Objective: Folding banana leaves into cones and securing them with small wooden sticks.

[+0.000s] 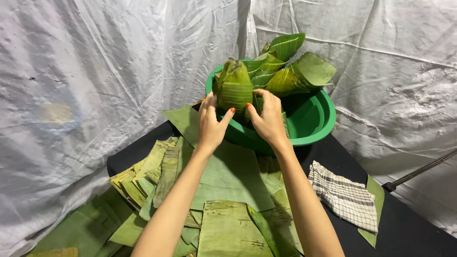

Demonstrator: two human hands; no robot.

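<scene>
folded banana-leaf parcel (pixel 234 85) standing upright, long axis vertical, at the near left rim of the green basin (pixel 314 124), far centre of the black table (pixel 409 228). gripped from both sides: left hand (pixel 211 123) and right hand (pixel 269 119) both clasping it, equally near. roughly four more leaf parcels (pixel 290 71) behind. one checked cloth (pixel 343 195) near right; flat cut banana leaves (pixel 228 190) heaped near, too many to count.
</scene>
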